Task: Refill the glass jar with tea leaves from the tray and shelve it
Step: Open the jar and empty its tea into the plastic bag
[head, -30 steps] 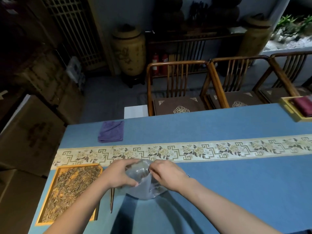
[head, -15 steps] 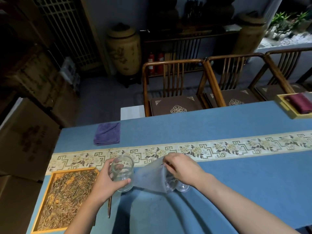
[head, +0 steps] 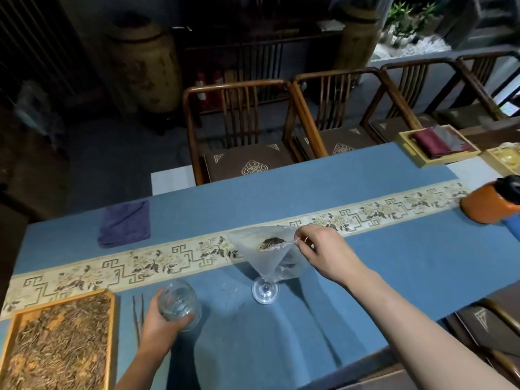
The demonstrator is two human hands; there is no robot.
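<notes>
1. Near the table's (head: 365,291) left front corner sits a shallow wooden tray (head: 111,333), rectangular, heaped with dry, wiry brown tea leaves (head: 56,347).
2. Just right of the tray, the left hand (head: 157,327) grips a round, clear glass jar (head: 178,304), fingers curled around its lower side; the jar is tilted, its open mouth facing up and away.
3. Thin dark tongs (head: 138,313) lie on the blue cloth between tray and hand.
4. Toward the middle, the right hand (head: 323,249) pinches the edge of a thin, crinkled clear plastic bag (head: 267,263), thumb and forefinger together; a small clump of leaves rests in its fold.
5. Under the bag's lower tip lies a round glass lid (head: 265,292).
6. A folded purple cloth (head: 123,223) lies beyond the patterned cream band (head: 140,263), toward the left edge.
</notes>
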